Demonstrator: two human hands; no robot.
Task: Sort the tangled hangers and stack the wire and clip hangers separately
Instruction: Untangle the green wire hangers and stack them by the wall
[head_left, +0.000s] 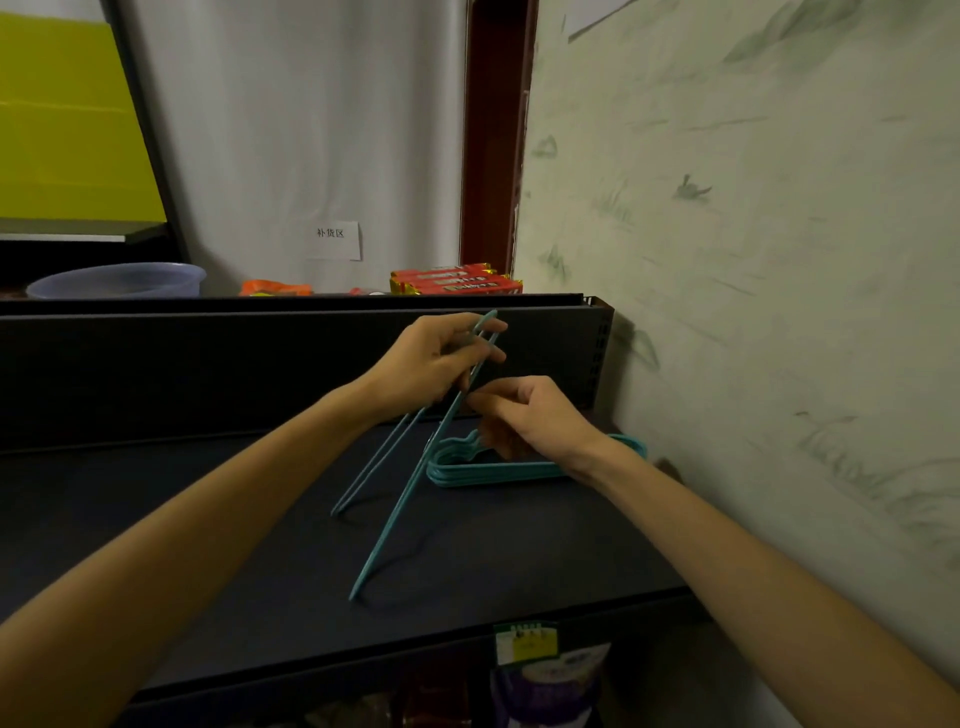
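Note:
My left hand (434, 364) grips the top ends of two teal wire hangers (410, 478) that stand tilted on edge, their lower ends resting on the dark shelf (208, 545). My right hand (530, 415) is just to the right, its fingers curled and pinching at the nearer hanger's wire. Behind and under my right hand lies a flat stack of teal hangers (493, 470) near the right wall. My right hand and wrist hide part of that stack.
A dark back panel (208, 364) rises behind the shelf. A patterned wall (753, 260) closes the right side. On the ledge above are a blue bowl (119, 280) and red packets (457, 278). Packaged goods (550, 675) hang below the shelf's front edge.

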